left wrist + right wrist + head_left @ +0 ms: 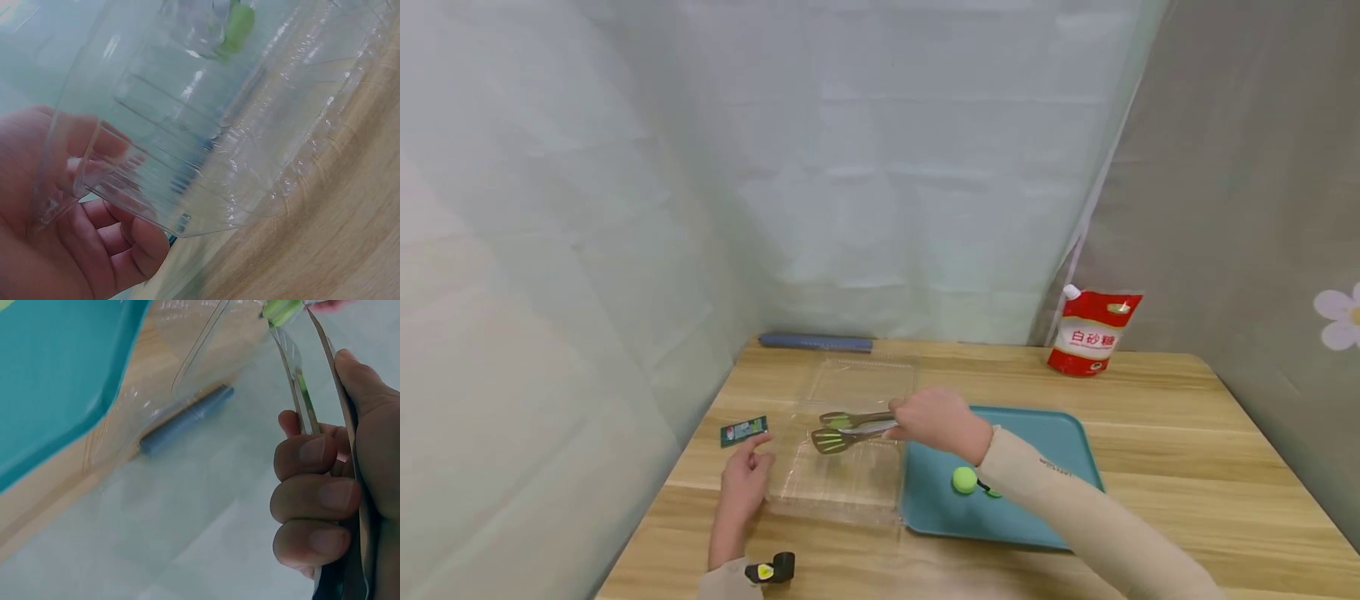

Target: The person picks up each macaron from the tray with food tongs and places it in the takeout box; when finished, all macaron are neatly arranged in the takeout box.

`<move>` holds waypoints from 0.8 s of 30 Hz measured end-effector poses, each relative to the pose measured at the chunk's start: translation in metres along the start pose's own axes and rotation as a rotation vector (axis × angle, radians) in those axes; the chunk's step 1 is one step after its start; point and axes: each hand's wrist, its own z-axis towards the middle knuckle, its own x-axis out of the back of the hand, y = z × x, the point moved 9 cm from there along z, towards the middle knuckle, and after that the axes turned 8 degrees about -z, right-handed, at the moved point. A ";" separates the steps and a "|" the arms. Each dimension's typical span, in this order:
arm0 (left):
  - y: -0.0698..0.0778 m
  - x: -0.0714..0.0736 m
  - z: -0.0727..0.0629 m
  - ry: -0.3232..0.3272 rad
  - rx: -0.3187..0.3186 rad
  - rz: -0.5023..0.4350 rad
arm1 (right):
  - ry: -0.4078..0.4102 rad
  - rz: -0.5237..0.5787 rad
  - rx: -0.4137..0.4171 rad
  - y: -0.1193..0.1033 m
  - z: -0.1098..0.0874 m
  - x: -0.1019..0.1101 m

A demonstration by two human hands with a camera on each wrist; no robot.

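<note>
The small green object is hard to make out: the slotted heads of the metal serving tongs cover part of it in the head view, it blurs behind clear plastic in the left-wrist view, and the top edge cuts it off in the right-wrist view. Its kind cannot be determined. The right forearm crosses the teal rectangular tray and partly hides its contents. The left-wrist view is obstructed by the transparent wall of the clear plastic hinged container.

The container lies on the light wood-grain table, lid folded back toward the rear, left of the tray. The tongs' heads and the green object are located over the container; clearance above its floor cannot be determined. The tray holds a bright green ball and a second green piece, mostly hidden by the sleeve.

The right hand grasps the tongs, fingers wrapped around the arms; the arms stand slightly apart, with the green object between the heads. The left hand is positioned at the container's left side, fingers bent and partly seen through the plastic; whether they pinch the wall cannot be determined. A small dark green packet lies just beyond its fingertips.
</note>
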 end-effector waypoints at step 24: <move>0.001 0.002 0.000 0.052 -0.016 0.024 | -0.012 -0.030 0.029 -0.027 0.031 -0.025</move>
